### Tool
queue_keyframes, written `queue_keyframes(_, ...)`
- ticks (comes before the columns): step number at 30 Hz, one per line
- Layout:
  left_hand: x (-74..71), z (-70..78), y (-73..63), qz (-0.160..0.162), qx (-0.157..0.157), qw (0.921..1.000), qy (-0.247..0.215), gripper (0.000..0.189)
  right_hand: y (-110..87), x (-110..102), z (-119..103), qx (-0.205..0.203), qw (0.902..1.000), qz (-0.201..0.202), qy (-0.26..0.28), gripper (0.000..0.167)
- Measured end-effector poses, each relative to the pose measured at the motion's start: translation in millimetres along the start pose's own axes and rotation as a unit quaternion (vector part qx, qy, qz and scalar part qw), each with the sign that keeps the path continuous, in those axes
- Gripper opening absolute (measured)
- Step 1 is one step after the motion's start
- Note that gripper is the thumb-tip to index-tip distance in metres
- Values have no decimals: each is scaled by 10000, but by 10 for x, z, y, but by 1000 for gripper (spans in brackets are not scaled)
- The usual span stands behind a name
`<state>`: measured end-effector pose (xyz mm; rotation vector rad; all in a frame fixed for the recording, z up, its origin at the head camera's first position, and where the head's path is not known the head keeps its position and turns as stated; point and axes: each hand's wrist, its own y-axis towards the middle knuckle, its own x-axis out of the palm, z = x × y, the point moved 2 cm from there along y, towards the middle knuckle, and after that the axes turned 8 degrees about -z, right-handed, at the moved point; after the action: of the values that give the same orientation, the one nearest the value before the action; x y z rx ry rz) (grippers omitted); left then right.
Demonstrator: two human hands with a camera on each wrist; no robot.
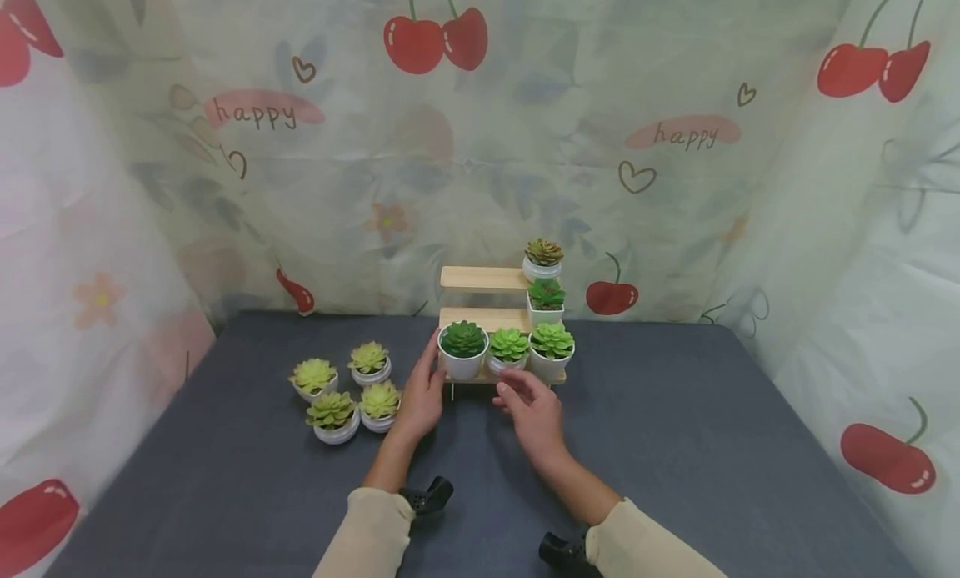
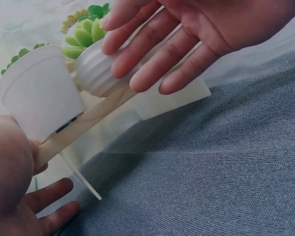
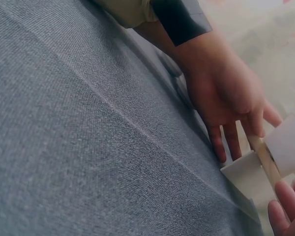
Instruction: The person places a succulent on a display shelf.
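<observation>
A tiered plant stand (image 1: 483, 319) with wooden shelves and clear supports holds potted succulents. My left hand (image 1: 422, 401) is at the left end of its lowest shelf, beside a dark green succulent (image 1: 462, 350) in a white pot. In the left wrist view, its fingertips pinch the shelf end (image 2: 64, 140), while other fingers extend below. My right hand (image 1: 534, 411) is in front of the small middle succulent (image 1: 508, 348), its fingers loosely bent with nothing in them. A bright green succulent (image 1: 551, 349) stands at the shelf's right end.
One succulent (image 1: 546, 299) stands at the right on the middle shelf, another (image 1: 542, 259) on the top shelf. Several yellow-green succulents (image 1: 333, 417) in white pots are grouped on the dark tablecloth (image 1: 675, 444), left of my left hand. A cherry-print curtain (image 1: 487, 161) hangs behind.
</observation>
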<state>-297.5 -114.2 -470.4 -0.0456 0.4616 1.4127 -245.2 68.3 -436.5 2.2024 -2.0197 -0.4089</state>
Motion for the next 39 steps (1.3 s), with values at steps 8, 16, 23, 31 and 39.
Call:
queue_keyframes(8,10,-7,6,5,-30,10000,70,61,-11,12,-105,24,10000,39,87,26)
queue_keyframes(16,9,-2,10,-28,12,10000,59,60,-44,-51,-109,-83,9997,121,-214,23)
queue_keyframes(23,8,-11,15,-68,29,10000,19,61,-43,-229,22,-714,9926,338,-921,15)
queue_keyframes(31,2,-30,15,-91,-102,9999,11,60,49,-537,214,-2124,9510,677,-2141,12)
queue_keyframes(39,4,-14,2,-60,-118,9999,35,60,97,-767,39,-3190,9090,786,-2564,17)
